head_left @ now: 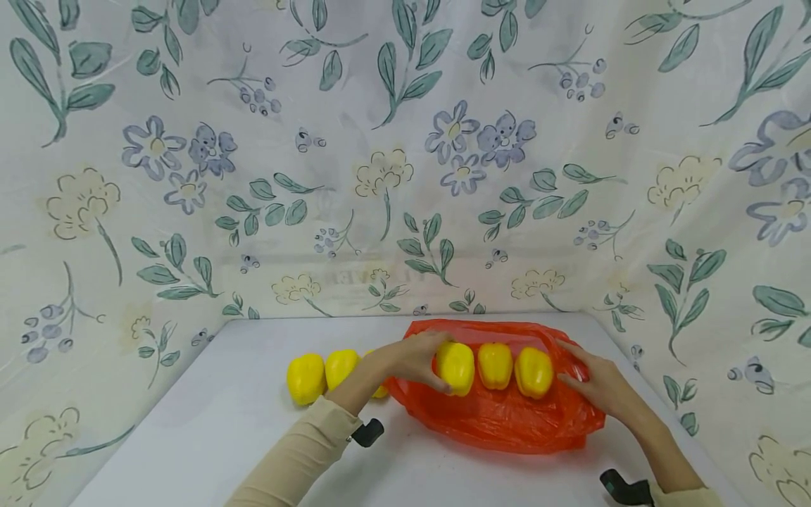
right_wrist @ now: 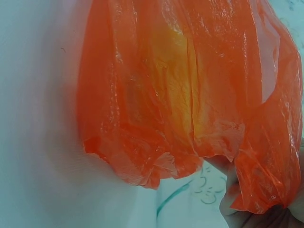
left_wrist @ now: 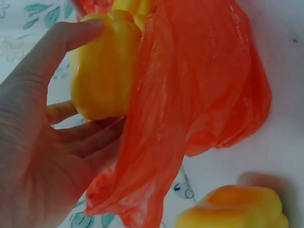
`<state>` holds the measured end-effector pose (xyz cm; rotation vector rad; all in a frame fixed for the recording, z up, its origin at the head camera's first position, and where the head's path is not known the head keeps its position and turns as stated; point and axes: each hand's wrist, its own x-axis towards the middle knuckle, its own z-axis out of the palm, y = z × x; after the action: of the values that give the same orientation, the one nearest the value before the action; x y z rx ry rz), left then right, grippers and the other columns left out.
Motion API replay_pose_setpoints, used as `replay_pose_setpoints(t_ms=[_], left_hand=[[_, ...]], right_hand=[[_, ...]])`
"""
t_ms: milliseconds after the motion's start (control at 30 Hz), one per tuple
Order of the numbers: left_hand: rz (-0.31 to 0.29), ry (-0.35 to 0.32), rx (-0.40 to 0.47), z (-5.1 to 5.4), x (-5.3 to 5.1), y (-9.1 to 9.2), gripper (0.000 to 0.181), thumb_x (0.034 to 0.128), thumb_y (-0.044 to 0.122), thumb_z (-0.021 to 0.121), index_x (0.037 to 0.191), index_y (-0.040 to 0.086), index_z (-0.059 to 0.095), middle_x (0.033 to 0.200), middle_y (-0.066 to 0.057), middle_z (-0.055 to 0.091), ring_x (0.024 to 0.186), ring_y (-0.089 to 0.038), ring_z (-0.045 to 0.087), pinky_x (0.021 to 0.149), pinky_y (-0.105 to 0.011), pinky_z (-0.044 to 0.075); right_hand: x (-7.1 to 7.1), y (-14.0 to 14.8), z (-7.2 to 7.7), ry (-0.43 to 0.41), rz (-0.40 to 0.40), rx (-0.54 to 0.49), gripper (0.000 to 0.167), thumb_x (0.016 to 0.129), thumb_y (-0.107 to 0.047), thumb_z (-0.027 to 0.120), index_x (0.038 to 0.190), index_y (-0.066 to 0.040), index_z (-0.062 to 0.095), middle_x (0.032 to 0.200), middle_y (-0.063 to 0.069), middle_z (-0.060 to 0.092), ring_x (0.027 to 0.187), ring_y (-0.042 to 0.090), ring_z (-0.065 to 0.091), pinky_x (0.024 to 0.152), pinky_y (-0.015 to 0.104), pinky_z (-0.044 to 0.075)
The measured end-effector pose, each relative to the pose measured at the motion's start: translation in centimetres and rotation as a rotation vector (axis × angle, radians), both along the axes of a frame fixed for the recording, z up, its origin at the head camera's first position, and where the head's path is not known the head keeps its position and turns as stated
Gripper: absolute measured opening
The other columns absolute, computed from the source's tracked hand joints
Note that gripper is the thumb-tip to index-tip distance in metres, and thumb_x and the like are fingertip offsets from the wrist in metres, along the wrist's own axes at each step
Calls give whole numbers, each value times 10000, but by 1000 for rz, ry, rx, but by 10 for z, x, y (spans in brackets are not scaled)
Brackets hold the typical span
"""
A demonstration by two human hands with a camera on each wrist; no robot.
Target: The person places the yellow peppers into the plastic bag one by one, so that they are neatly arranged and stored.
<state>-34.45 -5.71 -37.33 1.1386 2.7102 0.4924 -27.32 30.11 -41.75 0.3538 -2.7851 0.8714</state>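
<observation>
A red plastic bag (head_left: 481, 429) lies on the table with its mouth spread wide. Two yellow bell peppers (head_left: 495, 366) sit side by side inside it. My left hand (head_left: 405, 362) grips another yellow bell pepper (left_wrist: 102, 71) at the left of the bag's mouth, thumb on one side and fingers on the other. At the bag's right edge, my right hand (head_left: 598, 384) holds the plastic, its fingers partly hidden behind the film in the right wrist view. Through the red film (right_wrist: 175, 85) there, a yellow shape shows.
Left of the bag, a yellow bell pepper (head_left: 306, 379) and a second bell pepper (head_left: 343, 366) stand on the white table (head_left: 209, 401). A third one is mostly hidden behind my left forearm. A floral-patterned cloth (head_left: 380, 183) hangs behind and beside the table.
</observation>
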Motion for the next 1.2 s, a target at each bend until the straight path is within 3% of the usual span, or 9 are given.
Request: replay_pose_setpoints(t_ms=[133,467,767,1067,1200], left_hand=[[16,-4,-31,-6,-4,8,870,747,504,806,1446,212,379,1368,56,516,1231,-144,469,1035,-356,480],[86,-48,-66,-10,-9,19,925,746,423,834,1488,180,337,1423,6,493,1307,-197,431,1075,-423,463],[117,-39,-104,-20,-16,24,891,761,393,828,1470,179,333,1418,-9,494,1306,-195,442,1098,-400,447],[172,-102,-92,-24,-22,30,952,794,317,808,1544,171,241,1548,-83,359,1392,-240,373,1121,-446,421],[209,-120,-87,-27,-24,33,956,800,304,803,1553,189,225,1565,-96,324,1386,-248,373,1121,-455,419]], right_hand=[[1,-1,0,-6,4,-6,645,883,-177,713,1451,-52,434,1328,344,534,905,279,656,672,334,613],[1,-1,2,-2,5,-11,638,889,-167,705,1454,-56,432,1358,346,512,959,349,672,652,317,611],[2,0,1,3,8,-12,631,889,-173,708,1445,-43,440,1353,347,515,1027,438,643,687,373,616],[0,1,1,5,9,-2,631,892,-164,699,1452,-47,431,1350,337,523,951,324,667,673,331,613],[1,0,1,-1,11,-2,629,891,-165,705,1448,-47,436,1349,335,525,961,341,666,683,347,614]])
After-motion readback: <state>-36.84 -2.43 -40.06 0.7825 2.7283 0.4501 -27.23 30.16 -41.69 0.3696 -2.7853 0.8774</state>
